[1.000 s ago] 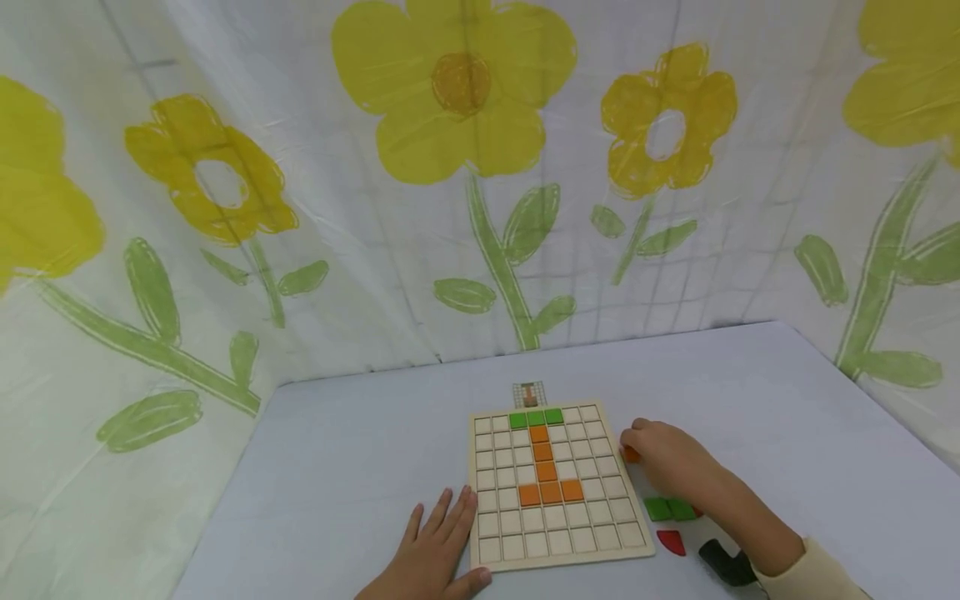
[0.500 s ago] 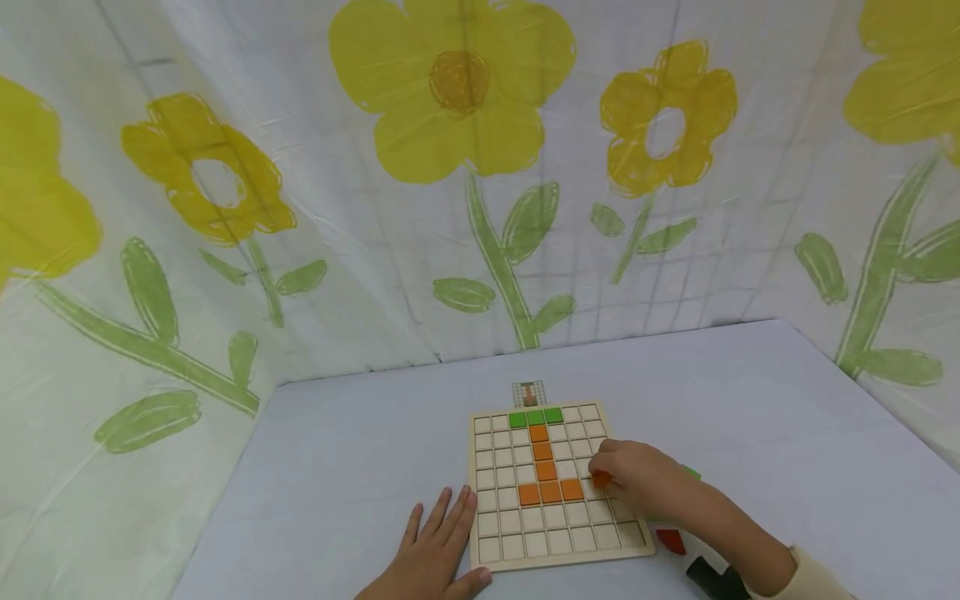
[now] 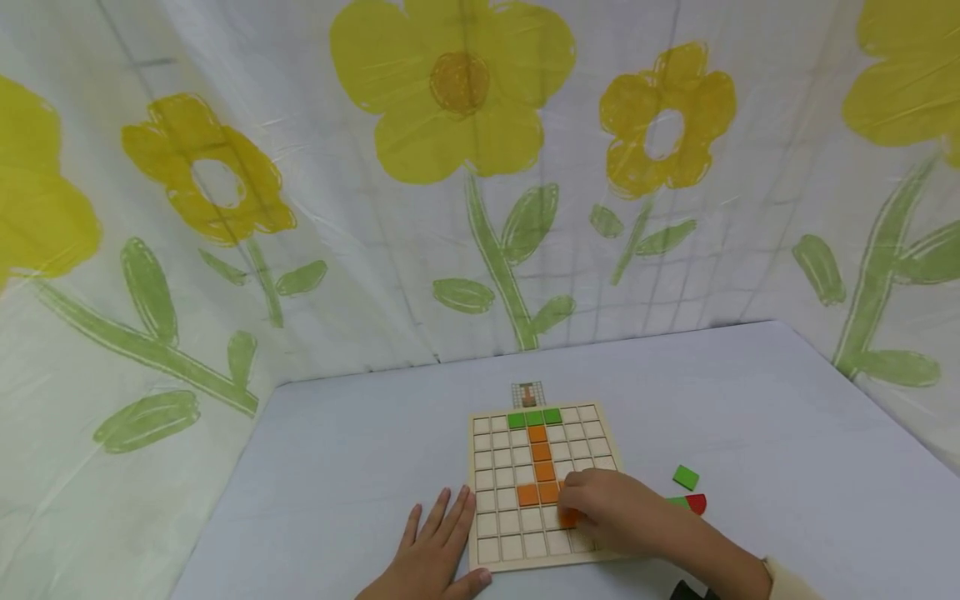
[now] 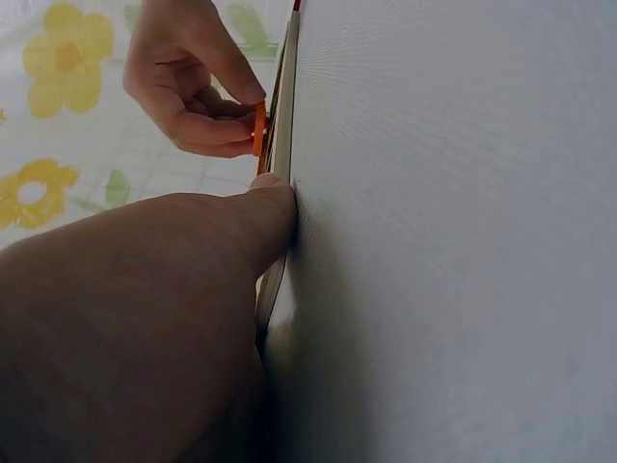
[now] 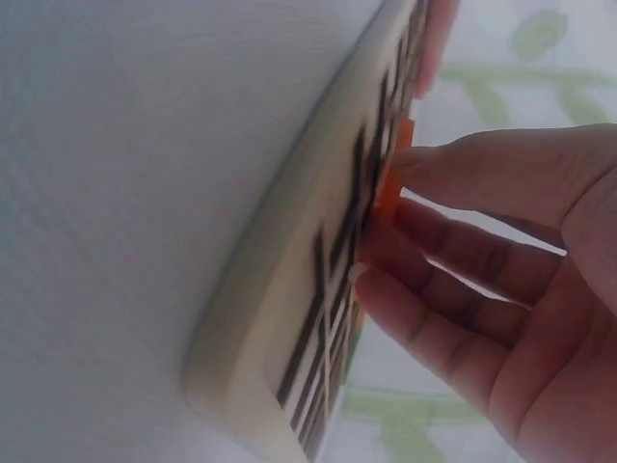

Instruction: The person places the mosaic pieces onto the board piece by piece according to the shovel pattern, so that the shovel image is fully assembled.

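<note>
A wooden grid board (image 3: 487,525) lies on the table. Three green tiles (image 3: 534,418) sit in its far row. Below them, orange tiles (image 3: 540,452) form a column that ends in a crosswise row. My left hand (image 3: 427,546) rests along the board's left edge with fingers straight, the thumb at the near left corner. Over the right part of the board, my right hand (image 3: 618,508) pinches an orange tile (image 3: 569,518) just below the orange row. In the left wrist view that tile (image 4: 258,130) stands on edge between thumb and fingers. The hand covers several squares.
A small printed pattern card (image 3: 528,393) lies beyond the board's far edge. To the right are a green tile (image 3: 686,477) and a red rounded piece (image 3: 696,503), with another green piece partly behind the forearm. A flower-printed cloth (image 3: 390,275) hangs behind the table (image 3: 337,467).
My right hand has carried the orange tile leftward and nearer from the board's right side to below the orange row. The left hand has stayed in place.
</note>
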`<state>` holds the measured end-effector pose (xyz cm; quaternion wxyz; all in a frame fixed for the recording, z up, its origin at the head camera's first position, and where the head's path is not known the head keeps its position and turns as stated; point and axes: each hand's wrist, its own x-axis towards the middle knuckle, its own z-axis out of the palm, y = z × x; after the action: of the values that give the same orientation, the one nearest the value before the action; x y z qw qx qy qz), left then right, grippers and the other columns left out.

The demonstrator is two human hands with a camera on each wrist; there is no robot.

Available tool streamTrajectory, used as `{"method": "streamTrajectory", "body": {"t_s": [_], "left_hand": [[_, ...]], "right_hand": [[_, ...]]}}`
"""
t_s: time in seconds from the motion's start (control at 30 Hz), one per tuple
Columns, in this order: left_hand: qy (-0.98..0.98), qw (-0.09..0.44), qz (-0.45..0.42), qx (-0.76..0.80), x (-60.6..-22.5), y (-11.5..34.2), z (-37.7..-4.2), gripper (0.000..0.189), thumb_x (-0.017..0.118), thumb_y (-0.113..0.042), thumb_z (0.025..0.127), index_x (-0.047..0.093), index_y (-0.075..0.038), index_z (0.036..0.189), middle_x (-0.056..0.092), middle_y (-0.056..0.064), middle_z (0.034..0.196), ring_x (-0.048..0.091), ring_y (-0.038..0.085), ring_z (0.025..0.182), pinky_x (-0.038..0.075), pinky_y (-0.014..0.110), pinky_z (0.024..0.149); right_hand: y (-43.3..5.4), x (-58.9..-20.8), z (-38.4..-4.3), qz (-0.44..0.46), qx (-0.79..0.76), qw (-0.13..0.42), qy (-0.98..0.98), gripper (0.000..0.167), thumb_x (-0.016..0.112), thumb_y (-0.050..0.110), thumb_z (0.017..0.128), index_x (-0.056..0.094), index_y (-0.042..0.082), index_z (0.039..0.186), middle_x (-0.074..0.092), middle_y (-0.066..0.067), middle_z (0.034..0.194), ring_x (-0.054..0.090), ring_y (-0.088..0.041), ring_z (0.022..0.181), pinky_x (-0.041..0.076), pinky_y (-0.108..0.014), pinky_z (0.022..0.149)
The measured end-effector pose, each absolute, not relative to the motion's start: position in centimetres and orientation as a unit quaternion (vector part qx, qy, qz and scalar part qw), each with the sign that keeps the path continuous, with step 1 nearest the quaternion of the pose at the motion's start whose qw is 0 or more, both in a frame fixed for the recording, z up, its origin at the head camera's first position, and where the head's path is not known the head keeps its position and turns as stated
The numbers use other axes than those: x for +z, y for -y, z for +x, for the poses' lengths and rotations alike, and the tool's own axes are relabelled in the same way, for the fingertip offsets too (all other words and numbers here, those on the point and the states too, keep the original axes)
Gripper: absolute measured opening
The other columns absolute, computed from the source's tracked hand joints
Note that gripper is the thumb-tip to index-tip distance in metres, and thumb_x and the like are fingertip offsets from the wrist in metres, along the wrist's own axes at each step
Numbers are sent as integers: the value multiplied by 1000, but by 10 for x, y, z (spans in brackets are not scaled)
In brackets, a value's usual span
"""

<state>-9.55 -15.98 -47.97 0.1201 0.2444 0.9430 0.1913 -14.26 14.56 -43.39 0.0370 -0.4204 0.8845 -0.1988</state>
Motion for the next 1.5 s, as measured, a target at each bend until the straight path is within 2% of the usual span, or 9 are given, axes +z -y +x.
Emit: {"method": "streamTrajectory", "body": {"t_s": [0.3, 0.5, 0.63, 0.8, 0.87, 1.13, 1.5], "left_hand": [[-942, 123, 245, 193, -476, 160, -94, 91, 42, -65, 99, 19, -1, 159, 15, 14, 166, 9, 40, 150, 4, 69, 110], [-943, 125, 242, 190, -476, 159, -95, 91, 42, -66, 98, 19, -3, 160, 16, 13, 166, 9, 39, 151, 4, 69, 111], [-943, 125, 241, 191, -477, 158, -95, 92, 42, -66, 98, 19, -3, 160, 16, 14, 166, 10, 39, 151, 4, 69, 111], [-942, 128, 239, 197, -477, 158, -95, 92, 42, -66, 98, 18, -3, 160, 16, 13, 166, 9, 39, 151, 3, 69, 111], [-942, 128, 239, 197, -477, 158, -95, 92, 42, -66, 98, 18, -2, 160, 16, 13, 166, 9, 39, 151, 3, 69, 111], [-943, 124, 241, 191, -477, 159, -94, 92, 42, -66, 98, 19, -2, 159, 16, 14, 165, 10, 40, 150, 4, 70, 110], [-945, 125, 242, 183, -479, 159, -96, 92, 41, -67, 98, 18, -3, 160, 15, 13, 166, 9, 39, 151, 4, 69, 111]], "right_hand": [[-140, -438, -141, -431, -185, 10, -883, 23, 80, 5, 83, 69, 21, 96, 57, 15, 92, 48, -1, 76, 47, -19, 69], [-146, -430, -135, -452, -168, -8, -876, 23, 76, -1, 81, 67, 21, 81, 55, 17, 84, 47, -1, 73, 45, -18, 65], [-148, -426, -128, -470, -162, 2, -867, 24, 72, -4, 80, 73, 19, 85, 62, 16, 89, 54, 1, 80, 47, -18, 70], [-145, -424, -122, -472, -137, 37, -870, 20, 74, 0, 83, 73, 20, 84, 68, 11, 106, 62, -3, 95, 52, -22, 78], [-144, -426, -121, -474, -124, 39, -871, 16, 76, 5, 85, 74, 20, 84, 69, 8, 115, 63, -7, 106, 53, -27, 85], [-142, -427, -117, -503, -117, 11, -856, 12, 78, 12, 86, 73, 21, 80, 68, 5, 115, 63, -7, 104, 53, -25, 83], [-147, -423, -120, -484, -124, 58, -864, 13, 76, 13, 89, 75, 22, 80, 69, 5, 122, 62, -8, 115, 53, -27, 85]]}}
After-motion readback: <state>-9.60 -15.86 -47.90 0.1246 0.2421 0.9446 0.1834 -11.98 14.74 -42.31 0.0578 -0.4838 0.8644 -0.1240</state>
